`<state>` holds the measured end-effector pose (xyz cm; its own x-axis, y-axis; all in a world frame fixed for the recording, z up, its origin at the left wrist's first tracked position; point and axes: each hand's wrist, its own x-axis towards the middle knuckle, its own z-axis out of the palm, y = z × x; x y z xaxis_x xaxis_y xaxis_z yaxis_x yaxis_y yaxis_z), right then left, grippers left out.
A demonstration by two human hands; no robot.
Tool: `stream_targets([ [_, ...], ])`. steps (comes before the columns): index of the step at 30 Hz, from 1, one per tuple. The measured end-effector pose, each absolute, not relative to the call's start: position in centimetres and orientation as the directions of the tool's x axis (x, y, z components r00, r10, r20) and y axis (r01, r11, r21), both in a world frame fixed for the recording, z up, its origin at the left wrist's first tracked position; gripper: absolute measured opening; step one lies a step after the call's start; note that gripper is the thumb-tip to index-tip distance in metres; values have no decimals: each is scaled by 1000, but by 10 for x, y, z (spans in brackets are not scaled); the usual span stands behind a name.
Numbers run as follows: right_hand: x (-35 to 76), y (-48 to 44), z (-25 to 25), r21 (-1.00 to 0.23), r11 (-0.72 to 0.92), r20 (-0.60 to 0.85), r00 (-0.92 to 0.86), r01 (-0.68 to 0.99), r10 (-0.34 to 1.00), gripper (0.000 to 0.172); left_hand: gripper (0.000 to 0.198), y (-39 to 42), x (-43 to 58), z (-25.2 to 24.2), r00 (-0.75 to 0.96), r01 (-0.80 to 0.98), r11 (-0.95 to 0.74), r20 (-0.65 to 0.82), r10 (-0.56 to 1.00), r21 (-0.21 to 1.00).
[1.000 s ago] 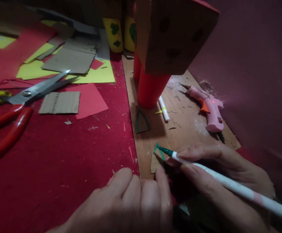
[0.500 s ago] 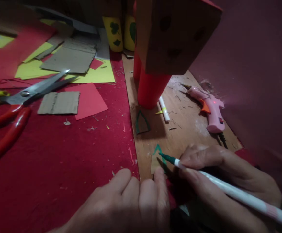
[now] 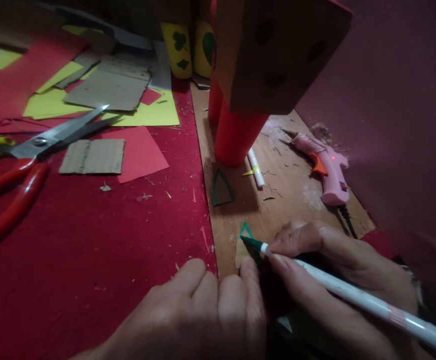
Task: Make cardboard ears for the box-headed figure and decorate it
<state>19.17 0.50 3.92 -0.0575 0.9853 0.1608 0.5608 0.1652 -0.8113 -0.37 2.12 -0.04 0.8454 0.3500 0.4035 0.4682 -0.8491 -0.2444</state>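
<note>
My right hand [image 3: 326,270] is closed around a white felt-tip pen [image 3: 356,292], and its green tip touches a small pointed cardboard piece [image 3: 242,252] on the wooden board. Green ink lines the upper edges of that piece. With its fingers curled, my left hand [image 3: 210,305] presses one fingertip onto the lower end of the piece and holds it down. Just beyond lies a second pointed cardboard piece [image 3: 223,192], outlined in green. Behind it a brown cardboard box shape [image 3: 278,60] with dark spots rests on red tubes [image 3: 238,132].
A pink glue gun [image 3: 330,170] with a lit red light lies at the right. Left are open scissors [image 3: 41,142], a cardboard rectangle [image 3: 93,156], red paper [image 3: 144,155] and piled scraps [image 3: 108,80]. A white stick [image 3: 256,170] lies by the tubes; yellow cylinders [image 3: 178,50] stand behind.
My right hand has shifted slightly left, bringing the pen tip from the right outline inward across the cardboard piece. My left hand still presses on it. The view has moved slightly.
</note>
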Motion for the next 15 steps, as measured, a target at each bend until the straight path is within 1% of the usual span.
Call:
stream_targets([
  [4, 193, 5, 38, -844, 148, 118, -91, 516, 989, 11, 29, 22, -1, 1, 847, 469, -853, 391, 361, -228],
  [8, 191, 4, 40, -874, 58, 50, -29, 483, 998, 13, 30, 24, 0, 2, 842, 468, -858, 400, 361, -212],
  [11, 189, 3, 40, -871, 44, 48, -4, 489, 999, 13, 28, 23, -1, 2, 839, 470, -856, 409, 359, -213],
  [15, 188, 2, 38, -873, 71, 80, -1, 483, 997, 14, 28, 21, -4, 2, 850, 461, -859, 389, 355, -223],
])
